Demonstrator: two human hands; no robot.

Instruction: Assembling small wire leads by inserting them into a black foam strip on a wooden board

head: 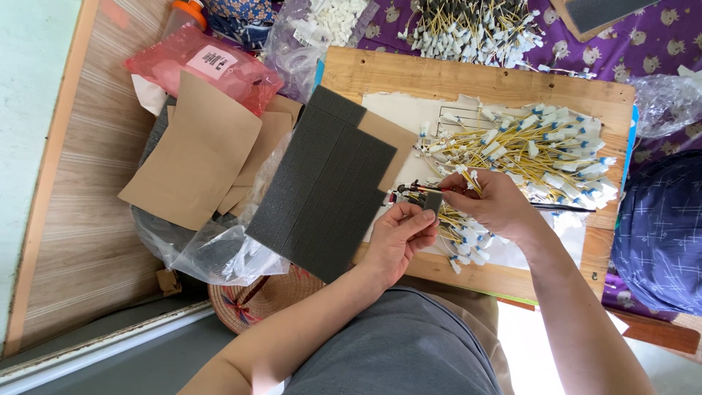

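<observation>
My left hand [398,238] pinches a small dark grey foam piece [432,200] between thumb and fingers, over the near edge of a wooden board [365,69]. My right hand [493,205] grips a thin yellow wire bundle [424,189] with red and black ends, held right beside the foam piece. A large dark grey foam sheet [325,183], scored into small rectangles, lies just left of my left hand. A pile of yellow wires with white and blue connectors [534,150] sits on the board beyond my right hand.
Brown paper sheets [194,150] and a pink plastic bag [205,62] lie at the left on clear plastic bags. Another heap of white-tipped wires [472,29] rests on purple cloth at the top. A woven basket [256,296] sits below the board.
</observation>
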